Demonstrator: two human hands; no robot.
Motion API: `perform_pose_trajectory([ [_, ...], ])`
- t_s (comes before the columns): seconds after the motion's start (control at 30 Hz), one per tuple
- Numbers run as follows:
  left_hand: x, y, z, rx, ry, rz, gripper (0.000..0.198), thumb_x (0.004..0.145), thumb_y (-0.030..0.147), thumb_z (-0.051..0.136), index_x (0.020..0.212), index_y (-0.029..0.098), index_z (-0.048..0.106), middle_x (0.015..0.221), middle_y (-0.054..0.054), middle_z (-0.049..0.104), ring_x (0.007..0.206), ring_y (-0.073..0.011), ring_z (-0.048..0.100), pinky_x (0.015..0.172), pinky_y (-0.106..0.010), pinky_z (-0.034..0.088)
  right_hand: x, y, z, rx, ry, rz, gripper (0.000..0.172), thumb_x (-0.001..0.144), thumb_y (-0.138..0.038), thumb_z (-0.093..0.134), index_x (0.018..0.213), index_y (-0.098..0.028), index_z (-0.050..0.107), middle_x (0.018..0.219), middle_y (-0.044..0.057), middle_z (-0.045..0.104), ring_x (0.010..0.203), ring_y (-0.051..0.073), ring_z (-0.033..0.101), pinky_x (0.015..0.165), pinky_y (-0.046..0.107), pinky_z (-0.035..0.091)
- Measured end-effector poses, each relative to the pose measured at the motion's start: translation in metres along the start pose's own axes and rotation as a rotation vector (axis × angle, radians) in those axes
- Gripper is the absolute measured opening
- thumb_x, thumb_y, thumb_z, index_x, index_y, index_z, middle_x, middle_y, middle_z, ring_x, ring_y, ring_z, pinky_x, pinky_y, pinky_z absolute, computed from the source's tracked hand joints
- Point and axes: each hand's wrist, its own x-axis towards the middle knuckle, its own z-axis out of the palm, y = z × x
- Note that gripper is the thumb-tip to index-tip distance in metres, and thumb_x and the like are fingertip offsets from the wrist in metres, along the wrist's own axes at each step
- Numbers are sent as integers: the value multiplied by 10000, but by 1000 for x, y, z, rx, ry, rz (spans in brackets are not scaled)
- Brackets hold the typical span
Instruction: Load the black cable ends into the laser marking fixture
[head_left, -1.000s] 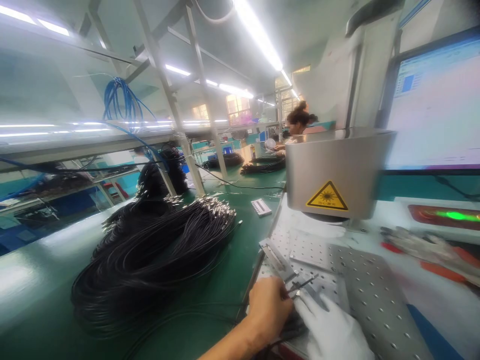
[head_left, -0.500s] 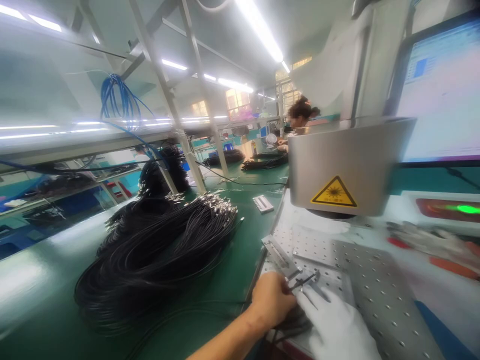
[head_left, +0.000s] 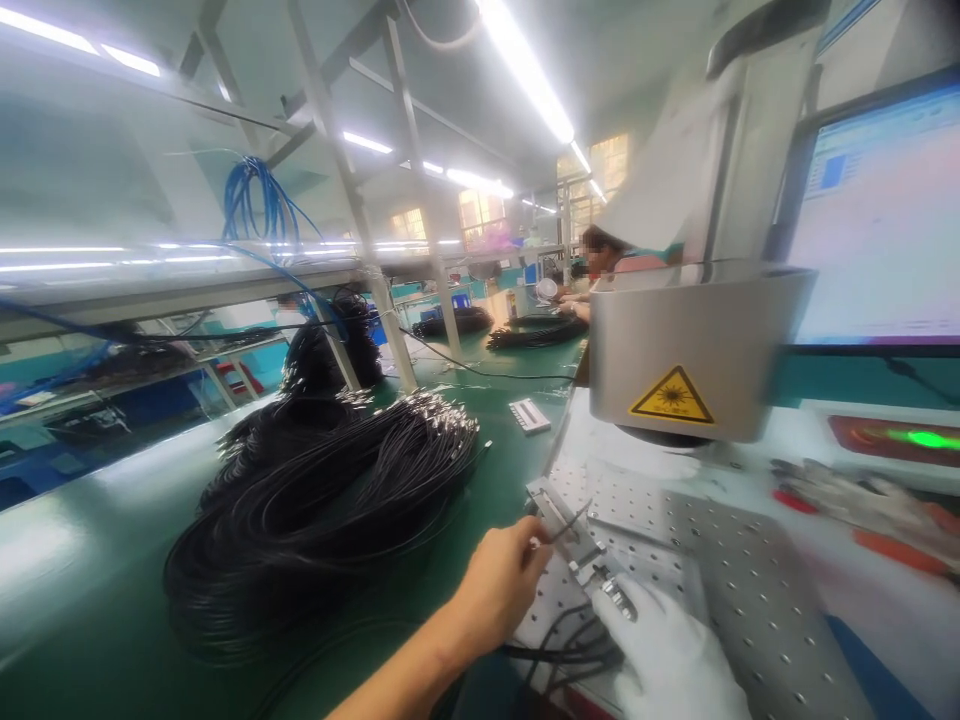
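Strip lights (head_left: 527,70), green tabletop (head_left: 97,590), black cables (head_left: 285,540), fixture (head_left: 576,549) on perforated plate (head_left: 622,494)

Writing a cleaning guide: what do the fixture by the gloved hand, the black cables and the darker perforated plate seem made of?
Fixture: probably satin metal; silver-grey, crisp edges.
Cables: smooth black jackets, likely plastic or rubber, from the soft sheen and even bends; the bright ends look metallic.
Plate: likely matte grey metal, given its flat face and regular holes; possibly coated.
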Motion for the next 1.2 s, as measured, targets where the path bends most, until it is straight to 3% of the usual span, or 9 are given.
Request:
perform_pose_trajectory([
  [0.1, -20, -5, -6, 82, -74, -9, 185, 870, 276, 491, 873, 238, 672, 606, 41, 516, 565, -98, 382, 596, -240, 273, 0, -3, -4, 3, 3, 16, 645, 608, -40, 597, 1200, -279, 685, 1252, 111, 601, 1047, 312, 601, 786, 402, 579],
  [0.2, -31, -11, 2, 111, -89, -30, 190, 875, 290, 488, 839, 256, 672, 608, 32, 525, 568, -101, 384, 593, -238, 271, 1, -4, -7, -13, -15, 14, 644, 612, -37, 612, 1197, -295, 691, 1270, 106, 594, 1064, 311, 599, 788, 396, 576],
  [0.33, -31, -13, 15, 219, -70, -51, 219, 886, 291, 446, 848, 270, 661, 690, 0, 626, 633, -130, 510, 603, -255, 278, 4, -3, -7, -31, -67, 12, 640, 605, -72, 613, 1196, -302, 694, 1282, 86, 598, 1076, 306, 599, 808, 383, 571],
  [0.5, -28, -7, 17, 453, -95, -66, 284, 882, 266, 385, 774, 235, 646, 769, -64, 711, 739, -223, 666, 578, -306, 271, 1, 5, 13, 10, -100, -51, 677, 572, -124, 574, 1218, -292, 684, 1318, 106, 581, 1081, 337, 604, 739, 401, 592],
  [0.63, -27, 4, 15, 570, -149, -50, 337, 896, 261, 346, 780, 205, 657, 810, -116, 728, 770, -295, 706, 605, -332, 388, -3, 12, 27, 26, -45, -132, 670, 599, -141, 526, 1245, -255, 662, 1369, 87, 544, 1099, 337, 595, 682, 405, 607],
  [0.8, -26, 20, 13, 642, -223, -103, 326, 899, 258, 373, 843, 168, 681, 853, -155, 733, 806, -358, 714, 678, -423, 530, 0, 18, 25, 12, 32, -194, 658, 602, -163, 517, 1238, -243, 664, 1356, 68, 556, 1060, 329, 609, 610, 386, 604],
  [1.0, -24, 19, 13, 620, -240, -80, 304, 882, 208, 385, 793, 159, 672, 841, -163, 729, 813, -359, 716, 702, -434, 546, 7, 18, 17, 15, 47, -222, 675, 559, -168, 524, 1216, -217, 672, 1313, 72, 588, 1065, 346, 599, 617, 422, 596],
  [1.2, -10, -2, 28, 471, -258, -7, 211, 864, 225, 444, 837, 177, 648, 846, -133, 729, 804, -300, 712, 619, -319, 469, 10, 15, 9, 75, 26, -157, 727, 565, -149, 522, 1283, -191, 629, 1259, 70, 619, 1046, 327, 592, 657, 439, 602],
])
